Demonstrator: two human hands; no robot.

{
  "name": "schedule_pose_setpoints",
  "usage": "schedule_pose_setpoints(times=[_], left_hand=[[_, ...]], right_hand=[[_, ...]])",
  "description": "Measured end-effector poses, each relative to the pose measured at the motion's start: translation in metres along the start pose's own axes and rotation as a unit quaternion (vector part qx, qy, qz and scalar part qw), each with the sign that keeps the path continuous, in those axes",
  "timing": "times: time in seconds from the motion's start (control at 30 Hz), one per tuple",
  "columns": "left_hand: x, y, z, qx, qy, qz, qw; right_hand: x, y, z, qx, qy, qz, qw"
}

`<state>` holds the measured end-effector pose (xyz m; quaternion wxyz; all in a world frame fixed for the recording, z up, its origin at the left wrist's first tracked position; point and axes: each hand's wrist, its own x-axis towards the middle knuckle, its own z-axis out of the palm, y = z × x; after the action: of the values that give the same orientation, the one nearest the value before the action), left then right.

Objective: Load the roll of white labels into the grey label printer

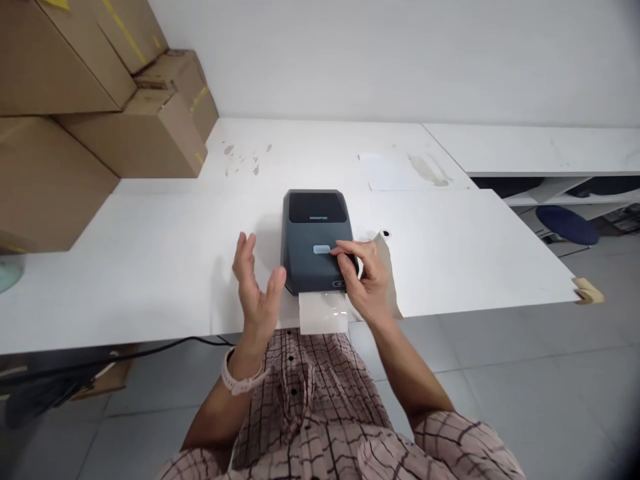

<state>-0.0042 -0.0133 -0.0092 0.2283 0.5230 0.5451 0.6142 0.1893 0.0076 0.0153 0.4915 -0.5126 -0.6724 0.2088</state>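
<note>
A dark grey label printer with a glossy black panel and a small pale window sits on the white table in front of me. A blank white label strip sticks out of its front and reaches past the table edge. To the printer's left, my left hand is raised with fingers and thumb apart, holding nothing. My right hand is over the printer's right side, its fingertips by the small window. The thumb lies close to the index finger, and I see nothing held between them.
Just right of the printer is a white paper roll with a greyish strip running to the table edge. Cardboard boxes are stacked at the left. A blue stool stands at the right, and a black cable hangs below the table.
</note>
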Motion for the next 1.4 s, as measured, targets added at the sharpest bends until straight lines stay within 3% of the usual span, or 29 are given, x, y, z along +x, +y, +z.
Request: schedule_pose_setpoints(times=[0.1,0.2,0.3,0.57,0.77,0.93,1.03,1.17,1.2,1.27,1.33,1.4], left_hand=[[0.018,-0.007,0.013,-0.08,-0.097,-0.15,0.981],[0.019,-0.012,0.017,-0.161,-0.182,-0.228,0.943],[0.015,-0.013,0.018,-0.185,-0.204,-0.217,0.937],[0.004,-0.02,0.035,-0.154,-0.08,-0.123,0.977],[-0.004,-0.021,0.043,-0.14,-0.066,-0.138,0.978],[-0.01,-0.009,0.047,-0.161,-0.04,-0.174,0.971],[-0.034,-0.003,0.043,-0.13,-0.016,-0.183,0.974],[-0.077,-0.007,0.029,0.015,0.129,-0.087,0.988],[-0.083,-0.007,0.025,0.025,0.119,-0.113,0.986],[-0.085,-0.004,0.019,-0.016,-0.009,-0.215,0.976],[-0.077,0.006,0.015,-0.1,-0.146,-0.325,0.929],[-0.066,0.018,0.015,-0.179,-0.201,-0.391,0.88]], right_hand=[[-0.005,0.014,0.016,0.051,0.053,0.064,0.995],[-0.005,0.03,0.018,0.142,-0.05,0.161,0.975],[-0.008,0.043,0.016,0.227,-0.148,0.222,0.937],[-0.008,0.045,0.013,0.209,-0.152,0.199,0.945],[0.001,0.051,0.015,0.237,-0.141,0.19,0.942],[0.011,0.056,0.014,0.239,-0.178,0.166,0.94],[0.01,0.054,0.013,0.227,-0.181,0.148,0.945],[0.006,0.052,0.015,0.257,-0.153,0.153,0.942],[0.005,0.053,0.016,0.28,-0.142,0.157,0.936],[0.003,0.054,0.018,0.319,-0.125,0.166,0.925],[0.002,0.054,0.02,0.333,-0.113,0.173,0.92],[0.001,0.05,0.02,0.313,-0.093,0.166,0.93]])
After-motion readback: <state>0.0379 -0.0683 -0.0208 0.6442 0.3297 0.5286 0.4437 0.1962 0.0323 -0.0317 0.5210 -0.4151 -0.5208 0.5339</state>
